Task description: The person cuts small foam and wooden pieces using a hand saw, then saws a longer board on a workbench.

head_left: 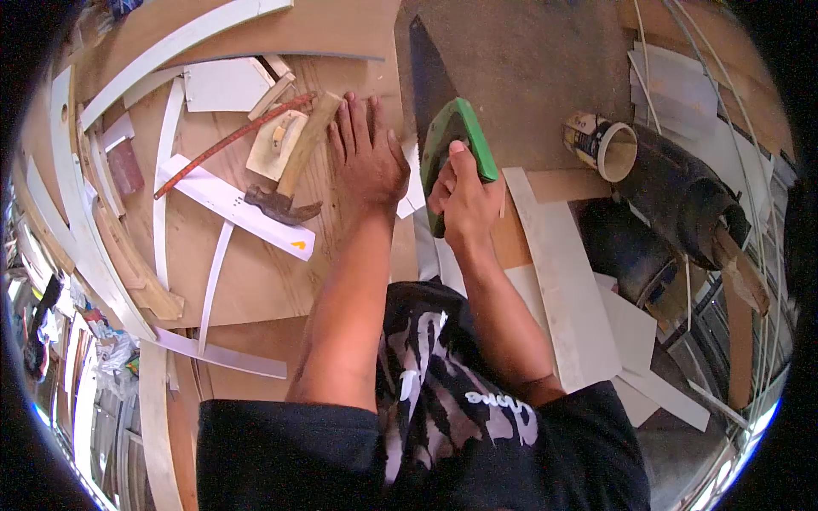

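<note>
My right hand (467, 200) is wrapped round the green handle of a handsaw (433, 81). Its dark blade points away from me, beside the right edge of a plywood sheet (349, 247). Whether the teeth touch the wood, I cannot tell. My left hand (368, 162) lies flat on the plywood, fingers stretched forward, left of the saw. Close by it on the left rests a claw hammer (300, 157) with a wooden handle. Beside the hammer are a small wooden block with a raised grip (277, 140) and a thin red rod (230, 146).
White strips (230, 204) and curved pieces (89, 221) lie across the left side. At right, a tipped bucket (615, 152) lies near a dark roll (682, 192). Pale boards (571, 289) lean near my right forearm. Long thin rods (724, 94) stretch along the far right.
</note>
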`<act>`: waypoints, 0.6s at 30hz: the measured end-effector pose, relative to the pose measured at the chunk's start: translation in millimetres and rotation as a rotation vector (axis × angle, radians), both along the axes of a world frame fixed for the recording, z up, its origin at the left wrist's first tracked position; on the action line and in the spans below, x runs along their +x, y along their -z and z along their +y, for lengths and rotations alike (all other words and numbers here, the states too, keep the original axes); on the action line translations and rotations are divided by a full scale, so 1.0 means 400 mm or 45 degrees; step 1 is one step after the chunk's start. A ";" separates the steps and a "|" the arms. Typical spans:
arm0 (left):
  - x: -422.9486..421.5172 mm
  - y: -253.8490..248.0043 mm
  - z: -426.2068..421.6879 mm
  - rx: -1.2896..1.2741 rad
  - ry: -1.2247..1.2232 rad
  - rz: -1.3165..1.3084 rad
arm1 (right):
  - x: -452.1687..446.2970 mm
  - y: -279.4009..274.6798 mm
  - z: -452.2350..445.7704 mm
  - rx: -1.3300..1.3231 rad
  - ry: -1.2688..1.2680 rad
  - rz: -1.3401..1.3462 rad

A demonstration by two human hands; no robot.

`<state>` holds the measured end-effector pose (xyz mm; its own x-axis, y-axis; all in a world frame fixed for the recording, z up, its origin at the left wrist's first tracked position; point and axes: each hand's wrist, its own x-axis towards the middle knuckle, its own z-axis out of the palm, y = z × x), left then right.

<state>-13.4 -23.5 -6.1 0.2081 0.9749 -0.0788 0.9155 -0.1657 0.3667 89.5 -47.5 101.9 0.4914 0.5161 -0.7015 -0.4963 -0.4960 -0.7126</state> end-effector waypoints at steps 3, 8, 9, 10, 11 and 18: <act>0.004 -0.004 0.004 -0.028 0.003 0.040 | -0.015 -0.057 -0.035 0.016 -0.097 -0.075; 0.003 -0.003 -0.007 0.026 0.034 0.009 | 0.008 0.045 0.013 0.035 -0.074 -0.076; 0.003 0.002 -0.001 0.036 0.024 0.017 | 0.013 0.039 0.017 0.070 -0.078 -0.031; 0.004 -0.004 -0.001 0.035 0.031 0.017 | 0.007 0.018 0.001 0.069 -0.071 -0.031; 0.006 -0.006 0.000 0.017 0.029 0.006 | -0.003 -0.012 -0.021 0.073 -0.117 -0.092; 0.005 -0.011 -0.001 0.023 0.028 0.002 | -0.005 0.033 -0.028 0.020 -0.236 -0.277</act>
<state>-11.3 -23.9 -1.6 0.2293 0.9714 -0.0618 0.9122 -0.1923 0.3618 87.5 -58.6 88.6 0.5261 0.6213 -0.5807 -0.2326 -0.5516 -0.8010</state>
